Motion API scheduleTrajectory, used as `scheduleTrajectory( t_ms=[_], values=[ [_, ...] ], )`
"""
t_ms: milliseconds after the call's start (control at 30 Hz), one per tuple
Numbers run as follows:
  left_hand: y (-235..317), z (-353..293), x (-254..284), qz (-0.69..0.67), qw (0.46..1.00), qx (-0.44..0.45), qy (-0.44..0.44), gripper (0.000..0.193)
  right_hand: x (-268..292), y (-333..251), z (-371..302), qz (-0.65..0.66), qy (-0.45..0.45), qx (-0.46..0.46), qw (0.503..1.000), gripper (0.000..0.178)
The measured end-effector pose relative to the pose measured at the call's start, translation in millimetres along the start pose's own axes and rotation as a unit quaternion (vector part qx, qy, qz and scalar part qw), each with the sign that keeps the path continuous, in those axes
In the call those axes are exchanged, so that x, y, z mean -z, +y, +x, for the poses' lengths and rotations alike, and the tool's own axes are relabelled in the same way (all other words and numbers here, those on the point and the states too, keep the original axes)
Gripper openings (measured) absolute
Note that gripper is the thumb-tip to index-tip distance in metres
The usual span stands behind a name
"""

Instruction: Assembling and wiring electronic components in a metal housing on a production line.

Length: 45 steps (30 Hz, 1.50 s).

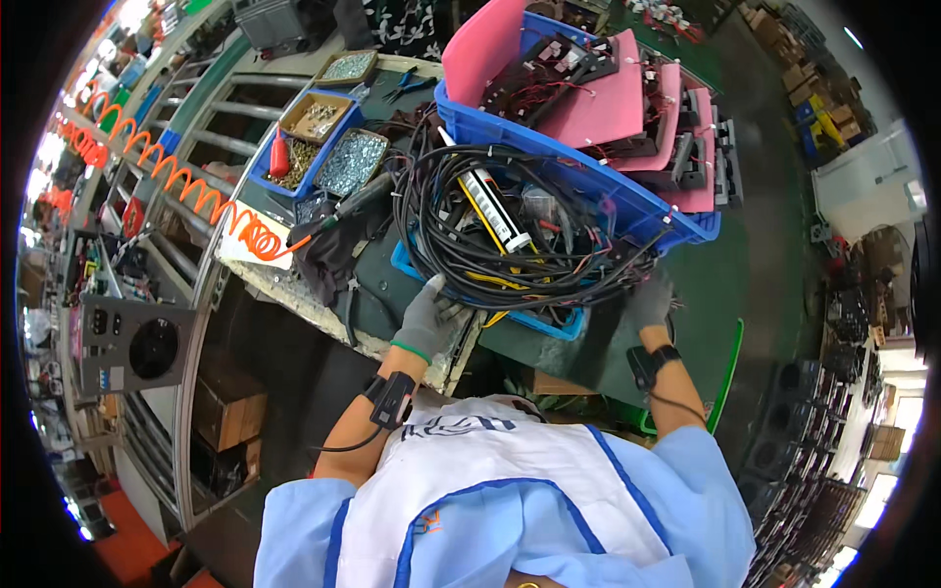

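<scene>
Both my hands wear grey gloves. My left hand [427, 318] rests on the near left edge of a low light-blue tray [555, 324], its fingers curled over the rim beside a big tangle of black and yellow cables [510, 235]. My right hand [650, 299] grips the right side of the same cable bundle, near the tray's right end. A white tube with a black band [493, 209] lies on top of the cables. Black wrist bands with wires sit on both forearms.
A large blue crate [608, 191] behind the tray holds pink panels [608, 98] with black parts. Small bins of screws [348, 162] and a red-handled tool [279, 155] stand at the left. An orange coiled hose [196, 191] runs along the workbench edge. Shelving lies at far left.
</scene>
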<state>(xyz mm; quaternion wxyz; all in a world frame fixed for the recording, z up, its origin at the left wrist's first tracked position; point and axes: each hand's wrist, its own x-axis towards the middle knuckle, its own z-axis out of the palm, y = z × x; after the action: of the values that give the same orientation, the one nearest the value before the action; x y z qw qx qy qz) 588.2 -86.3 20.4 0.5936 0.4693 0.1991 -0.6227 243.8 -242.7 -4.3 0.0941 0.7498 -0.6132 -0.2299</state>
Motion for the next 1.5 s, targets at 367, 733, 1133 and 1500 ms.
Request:
scheduleTrajectory(
  t_ms=[367,733,1133,1500],
  values=[
    [39.9,10.2,43.0,0.118,0.983,0.093,-0.104,0.016,11.5,-30.4,-96.1,0.337,0.126,-0.352,0.864,0.052],
    [108.4,-60.4,136.7,0.479,0.717,-0.348,-0.368,0.013,271.7,-319.1,-176.0,0.912,-0.122,0.069,0.385,0.043],
    [198.6,-151.3,272.7,0.351,0.882,-0.237,-0.205,0.022,249.5,-393.0,-210.0,0.504,-0.242,0.432,0.708,0.091],
    [228.5,-240.5,271.2,0.286,0.896,-0.321,-0.111,0.039,197.5,-455.1,-246.5,0.433,-0.47,0.525,0.562,0.07]
  ],
)
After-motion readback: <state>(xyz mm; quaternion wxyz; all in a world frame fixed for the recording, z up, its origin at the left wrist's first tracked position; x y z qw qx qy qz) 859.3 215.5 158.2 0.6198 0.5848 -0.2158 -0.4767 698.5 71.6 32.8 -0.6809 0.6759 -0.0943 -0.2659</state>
